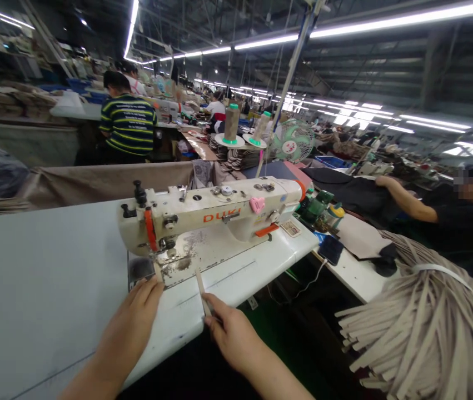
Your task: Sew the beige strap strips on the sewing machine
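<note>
A white sewing machine [215, 214] with orange trim stands on the pale worktable. My left hand [140, 308] rests at the front of its needle area, fingers close together at the near end of a short beige strip [158, 272] by the presser foot. Between the thumb and fingers of my right hand [234, 333] is a narrow beige fabric strip [200, 283], at the table's front edge. Its far end reaches onto the machine bed. Whether the two beige pieces are one strip I cannot tell.
A tied bundle of beige strips [423, 328] hangs at the right. A phone [330, 249] with a cable lies on the side table. Two thread cones [232, 125] and a green fan [292, 140] stand behind. A co-worker's arm [407, 200] handles dark fabric [344, 191].
</note>
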### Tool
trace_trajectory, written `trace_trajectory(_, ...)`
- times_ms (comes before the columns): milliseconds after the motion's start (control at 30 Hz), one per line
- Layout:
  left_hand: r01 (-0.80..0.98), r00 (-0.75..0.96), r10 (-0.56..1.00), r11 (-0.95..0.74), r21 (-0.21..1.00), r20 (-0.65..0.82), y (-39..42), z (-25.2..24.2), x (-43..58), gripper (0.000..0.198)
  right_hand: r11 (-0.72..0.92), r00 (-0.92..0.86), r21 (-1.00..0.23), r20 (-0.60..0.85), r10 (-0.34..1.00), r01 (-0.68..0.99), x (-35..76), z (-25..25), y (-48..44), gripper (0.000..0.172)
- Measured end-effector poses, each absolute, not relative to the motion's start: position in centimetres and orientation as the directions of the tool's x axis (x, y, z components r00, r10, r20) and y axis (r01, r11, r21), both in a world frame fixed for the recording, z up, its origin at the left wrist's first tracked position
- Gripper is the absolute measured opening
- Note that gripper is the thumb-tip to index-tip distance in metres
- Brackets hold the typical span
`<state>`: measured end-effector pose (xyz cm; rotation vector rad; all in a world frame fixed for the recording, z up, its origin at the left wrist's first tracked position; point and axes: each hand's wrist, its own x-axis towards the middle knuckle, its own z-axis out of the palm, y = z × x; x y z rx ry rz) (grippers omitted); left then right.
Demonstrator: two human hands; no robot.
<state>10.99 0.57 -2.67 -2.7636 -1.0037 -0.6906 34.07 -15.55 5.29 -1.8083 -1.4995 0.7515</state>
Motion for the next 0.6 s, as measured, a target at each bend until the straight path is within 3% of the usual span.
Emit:
trace_trajectory(200, 0.678, 0.516, 0.71, -0.68, 0.278, 0.479, 0.4, 0.8, 12.2, 0.031, -0.097, 0.155, -0.846, -0.017, 0.988, 0.524, 34.3, 4.6, -14.8, 0.051)
trace_trajectory(333, 0.697, 0.461, 0.801, -0.593, 0.403, 0.381, 0.9, 2.5, 12.5, 0.027, -0.124, 0.137, -0.857, -0.063, 0.989, 0.5, 34.6, 4.2, -14.0, 0.056)
trace_trajectory(600, 0.691, 0.42, 0.865, -0.501, 0.52, 0.275, 1.0, 3.2, 12.7, 0.027, -0.111, 0.118, -0.85, -0.057, 0.991, 0.516, 34.2, 4.1, -13.0, 0.061)
